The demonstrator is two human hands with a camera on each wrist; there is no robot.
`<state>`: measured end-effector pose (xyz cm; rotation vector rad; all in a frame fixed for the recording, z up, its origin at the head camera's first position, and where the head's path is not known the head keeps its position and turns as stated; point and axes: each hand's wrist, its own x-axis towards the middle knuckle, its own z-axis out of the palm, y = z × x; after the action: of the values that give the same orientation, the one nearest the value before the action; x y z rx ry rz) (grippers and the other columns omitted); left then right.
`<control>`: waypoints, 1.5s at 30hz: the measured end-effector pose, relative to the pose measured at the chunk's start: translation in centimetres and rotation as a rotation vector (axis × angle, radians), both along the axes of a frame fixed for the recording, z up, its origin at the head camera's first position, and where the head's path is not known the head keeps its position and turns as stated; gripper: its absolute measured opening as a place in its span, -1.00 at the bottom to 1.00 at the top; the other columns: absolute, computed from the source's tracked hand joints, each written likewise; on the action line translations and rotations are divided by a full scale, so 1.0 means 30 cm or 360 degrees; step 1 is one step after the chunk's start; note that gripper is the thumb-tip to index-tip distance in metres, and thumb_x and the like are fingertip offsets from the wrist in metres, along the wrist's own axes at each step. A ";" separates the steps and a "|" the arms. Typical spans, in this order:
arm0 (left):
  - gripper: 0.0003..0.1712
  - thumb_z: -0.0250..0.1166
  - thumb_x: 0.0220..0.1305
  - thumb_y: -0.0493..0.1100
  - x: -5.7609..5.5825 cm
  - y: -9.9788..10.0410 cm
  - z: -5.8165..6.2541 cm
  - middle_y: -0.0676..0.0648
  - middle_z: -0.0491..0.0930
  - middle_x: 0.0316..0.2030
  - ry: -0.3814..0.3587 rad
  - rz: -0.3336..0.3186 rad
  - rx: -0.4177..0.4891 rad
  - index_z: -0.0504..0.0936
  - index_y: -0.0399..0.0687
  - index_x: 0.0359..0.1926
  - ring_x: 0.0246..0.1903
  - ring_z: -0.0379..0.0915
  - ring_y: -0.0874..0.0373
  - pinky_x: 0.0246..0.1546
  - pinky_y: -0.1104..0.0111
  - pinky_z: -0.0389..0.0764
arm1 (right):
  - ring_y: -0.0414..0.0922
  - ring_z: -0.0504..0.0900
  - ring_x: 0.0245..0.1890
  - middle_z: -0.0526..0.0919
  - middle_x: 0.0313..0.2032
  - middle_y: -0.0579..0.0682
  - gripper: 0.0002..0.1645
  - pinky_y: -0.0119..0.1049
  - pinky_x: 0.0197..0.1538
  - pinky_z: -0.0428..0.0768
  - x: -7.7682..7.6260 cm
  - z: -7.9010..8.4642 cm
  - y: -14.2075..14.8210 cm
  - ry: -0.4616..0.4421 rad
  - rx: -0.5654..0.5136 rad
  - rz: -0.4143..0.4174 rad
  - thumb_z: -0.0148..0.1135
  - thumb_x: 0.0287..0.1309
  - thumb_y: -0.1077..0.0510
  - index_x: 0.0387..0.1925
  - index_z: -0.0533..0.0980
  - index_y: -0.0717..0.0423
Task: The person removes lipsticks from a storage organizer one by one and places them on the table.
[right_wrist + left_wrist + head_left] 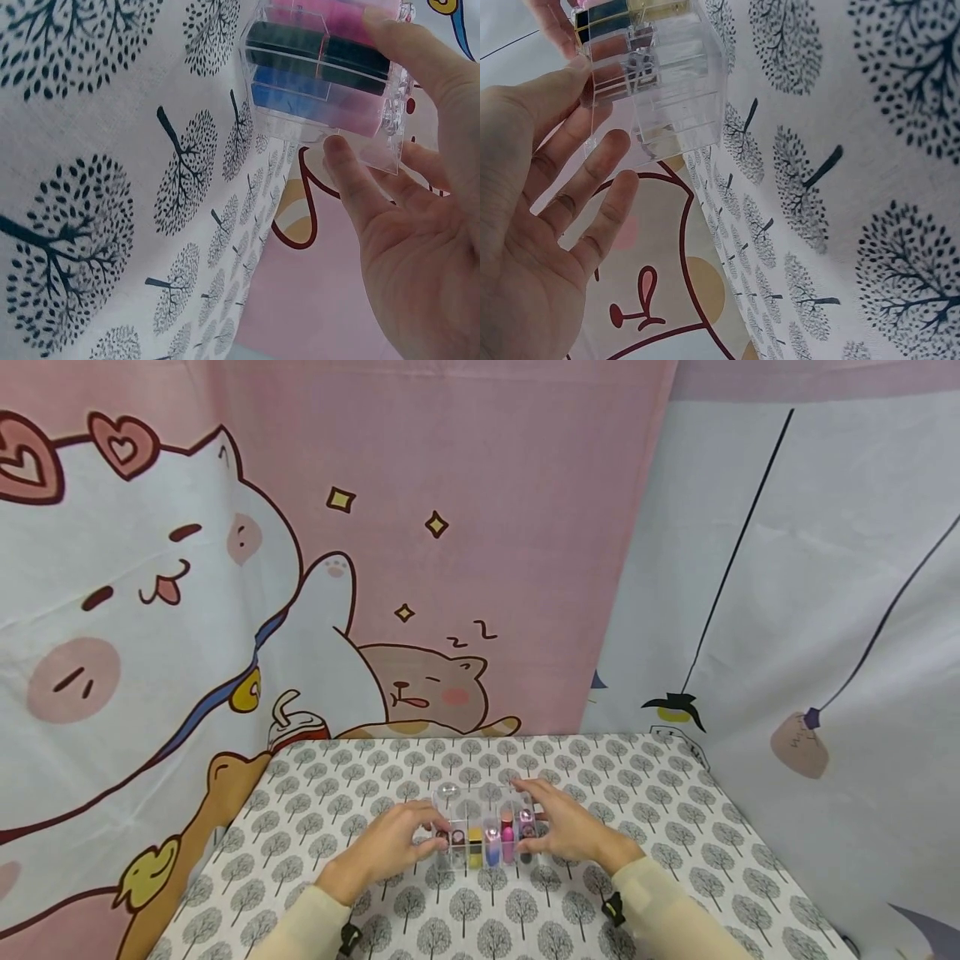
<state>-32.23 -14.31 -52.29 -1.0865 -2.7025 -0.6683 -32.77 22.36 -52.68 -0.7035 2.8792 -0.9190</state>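
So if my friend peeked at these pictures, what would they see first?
Probably the huge white cat printed on the hanging cloth, filling the left side of the head view. Next, low in the middle, a clear plastic box of bright little tubes, held at its ends by a left hand and a right hand. The tree-print tablecloth across the bottom stands out too.

Pink backdrop (517, 527) (one printed cat (431, 681) dozes) behind a tree-print tablecloth (277, 860).

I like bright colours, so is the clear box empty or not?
Not empty: the box has a yellow thing, a pink thing and others showing through its clear walls.
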 end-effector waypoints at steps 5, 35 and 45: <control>-0.74 0.55 0.58 0.01 0.003 0.000 0.012 0.06 0.89 0.19 0.0055 0.0021 0.0019 0.87 0.16 0.18 0.16 0.84 0.12 0.33 -0.01 0.90 | 0.41 0.33 0.78 0.34 0.80 0.13 0.39 0.68 0.72 0.27 0.001 0.009 -0.001 0.0043 0.0045 0.0027 0.77 0.18 -0.25 0.88 0.19 -0.21; -0.74 0.65 0.41 -0.29 -0.024 -0.006 0.058 -0.03 0.88 -0.09 0.0450 -0.0185 0.0526 0.85 -0.12 0.06 -0.18 0.85 0.15 -0.10 0.25 0.98 | 0.24 0.68 0.51 0.52 0.67 0.16 0.35 0.32 0.49 0.79 -0.014 0.011 0.011 0.0023 -0.0061 0.0112 0.80 0.18 -0.20 0.84 0.24 -0.15; -0.73 0.66 0.37 -0.33 -0.036 -0.008 0.075 -0.05 0.87 -0.09 0.0636 -0.0145 0.0595 0.85 -0.15 0.04 -0.16 0.86 0.11 -0.06 0.26 0.97 | 0.18 0.74 0.45 0.55 0.64 0.10 0.31 0.21 0.40 0.87 -0.020 0.008 0.015 -0.0002 -0.0042 0.0101 0.81 0.17 -0.19 0.81 0.27 -0.25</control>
<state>-33.31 -14.53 -50.05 -1.1076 -2.1008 -0.8270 -33.37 22.83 -52.44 -0.7912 2.8308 -0.9512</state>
